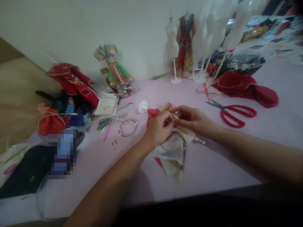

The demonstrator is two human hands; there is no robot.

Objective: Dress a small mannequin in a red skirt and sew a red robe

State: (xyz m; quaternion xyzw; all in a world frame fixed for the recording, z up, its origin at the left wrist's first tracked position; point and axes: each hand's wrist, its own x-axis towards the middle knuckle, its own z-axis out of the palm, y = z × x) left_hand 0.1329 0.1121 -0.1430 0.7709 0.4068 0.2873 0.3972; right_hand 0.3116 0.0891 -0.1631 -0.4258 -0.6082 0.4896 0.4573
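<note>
Both hands meet over a small doll garment (172, 152) of cream and red cloth lying on the pale pink table (213, 164). My left hand (158, 128) is closed, pinching the garment's upper edge. My right hand (194, 120) is closed too, its fingers pinched on the same edge beside the left thumb. A white mannequin stand (143, 106) with a round base lies under the cloth, poking out at the top left. Whatever small thing sits between the fingertips is hidden.
Red-handled scissors (233, 113) lie to the right, with red cloth (246, 88) behind them. White doll mannequins (172, 47) and dressed ones (186, 44) stand along the wall. A bangle (127, 127), paper cards and a heap of fabric (68, 94) lie on the left.
</note>
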